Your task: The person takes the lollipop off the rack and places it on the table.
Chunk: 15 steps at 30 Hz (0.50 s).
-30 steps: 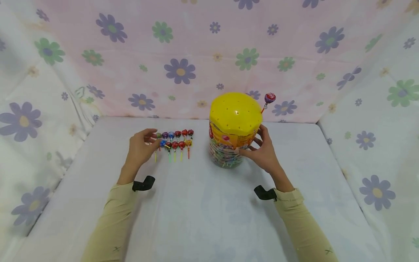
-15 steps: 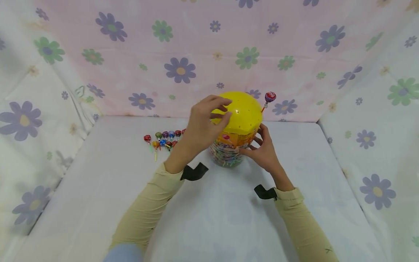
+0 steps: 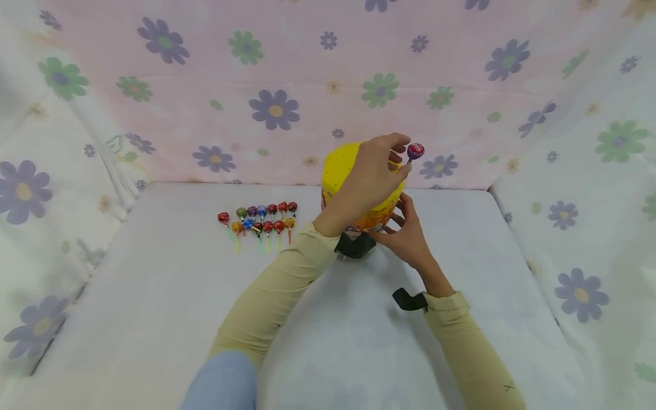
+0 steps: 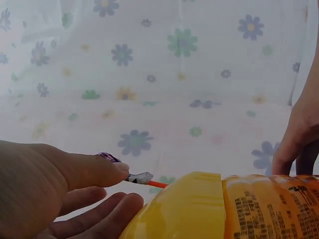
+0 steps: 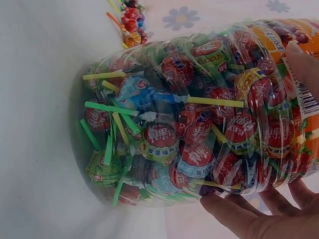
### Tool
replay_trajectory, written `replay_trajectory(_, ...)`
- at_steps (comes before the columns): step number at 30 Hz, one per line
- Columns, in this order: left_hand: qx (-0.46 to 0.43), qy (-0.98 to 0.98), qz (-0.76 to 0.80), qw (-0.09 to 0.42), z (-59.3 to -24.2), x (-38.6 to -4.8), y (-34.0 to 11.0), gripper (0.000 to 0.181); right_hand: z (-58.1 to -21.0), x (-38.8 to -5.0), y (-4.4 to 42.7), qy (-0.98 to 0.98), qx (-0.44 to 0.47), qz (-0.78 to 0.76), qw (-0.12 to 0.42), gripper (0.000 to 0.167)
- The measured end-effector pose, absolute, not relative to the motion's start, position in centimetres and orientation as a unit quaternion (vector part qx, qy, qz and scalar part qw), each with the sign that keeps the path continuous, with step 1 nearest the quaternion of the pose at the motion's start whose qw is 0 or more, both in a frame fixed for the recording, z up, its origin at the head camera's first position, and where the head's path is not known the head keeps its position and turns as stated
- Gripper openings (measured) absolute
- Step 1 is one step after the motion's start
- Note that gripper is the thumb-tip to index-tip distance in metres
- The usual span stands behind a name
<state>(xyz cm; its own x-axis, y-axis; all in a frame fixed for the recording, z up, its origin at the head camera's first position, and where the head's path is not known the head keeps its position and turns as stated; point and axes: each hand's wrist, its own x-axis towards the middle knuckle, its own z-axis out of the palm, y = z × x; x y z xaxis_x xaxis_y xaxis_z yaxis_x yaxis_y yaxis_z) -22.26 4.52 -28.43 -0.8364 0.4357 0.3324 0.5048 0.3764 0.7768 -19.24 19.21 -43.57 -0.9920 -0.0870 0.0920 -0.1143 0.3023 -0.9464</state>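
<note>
A clear jar (image 5: 164,139) packed with wrapped lollipops stands on the white table under a yellow lid (image 3: 338,165). One lollipop (image 3: 415,151) sticks out from the lid's right side on a red stick. My left hand (image 3: 376,171) reaches over the lid, thumb and fingers spread around that lollipop; in the left wrist view the thumb overlaps its wrapper (image 4: 139,178) while the fingers stay apart below. With my right hand (image 3: 407,236) I grip the jar's right side, thumb in front and fingers behind. My left forearm hides part of the jar.
Two rows of loose lollipops (image 3: 267,226) lie left of the jar, sticks mostly toward me. A flowered cloth (image 3: 287,62) rises behind the table (image 3: 318,341) and along both sides.
My left hand has left the loose lollipops and crossed rightward over the yellow lid to the protruding lollipop. My right hand keeps its hold on the jar.
</note>
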Motion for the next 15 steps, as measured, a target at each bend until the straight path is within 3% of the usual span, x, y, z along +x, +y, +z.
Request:
replay_trajectory(8,-0.277,-0.822,-0.495,0.048,-28.6,-23.2,6.0,0.025,-43.3,-19.1,19.0,-0.806,0.058,0.589,0.017,0.099)
replay_trajectory(15,-0.319,-0.77,-0.542,0.106,-28.5,-23.0,6.3,0.028,-43.3,-19.1,19.2,-0.803,0.066,0.591,0.02,0.099)
